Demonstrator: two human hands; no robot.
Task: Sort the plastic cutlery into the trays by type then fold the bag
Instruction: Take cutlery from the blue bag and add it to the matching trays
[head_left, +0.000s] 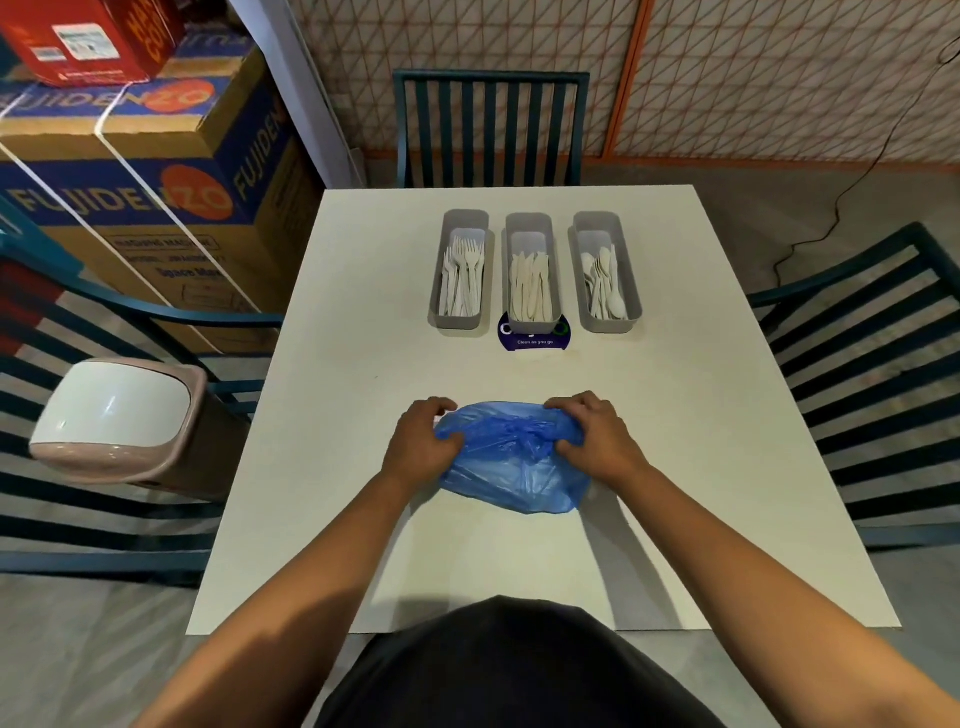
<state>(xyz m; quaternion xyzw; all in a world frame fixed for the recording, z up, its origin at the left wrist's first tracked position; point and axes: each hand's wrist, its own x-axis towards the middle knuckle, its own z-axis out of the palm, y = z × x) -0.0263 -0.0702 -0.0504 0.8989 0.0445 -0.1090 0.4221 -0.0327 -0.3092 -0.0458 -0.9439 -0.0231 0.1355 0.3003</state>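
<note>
Both hands are on the blue plastic bag (511, 457), just below the middle of the frame. The left hand (423, 441) has its grip closed on the bag's left edge, fingers curled over the top and the thumb pressed into the plastic. The right hand (597, 439) does the same on the right edge, fingers bent down and bunching the film under them. Between the two hands the bag is crumpled into creases; its lower part spreads flatter toward the bottom of the frame and lies on the white tabletop (337, 364).

Higher in the frame, well apart from the bag, three grey trays stand side by side, their long sides running up the frame. The left tray (460, 322) holds white forks (462, 275). The middle tray (532, 326) holds cream knives (530, 288) and sits on part of a dark blue sticker (535, 342) that reads "Clean as you go". The right tray (610, 325) holds white spoons (605, 283).

Dark slatted chairs stand at the top, left and right edges of the tabletop. A white and pink swing-lid bin (119, 415) sits at the left of the frame, with stacked cardboard boxes (156, 182) in the upper left.
</note>
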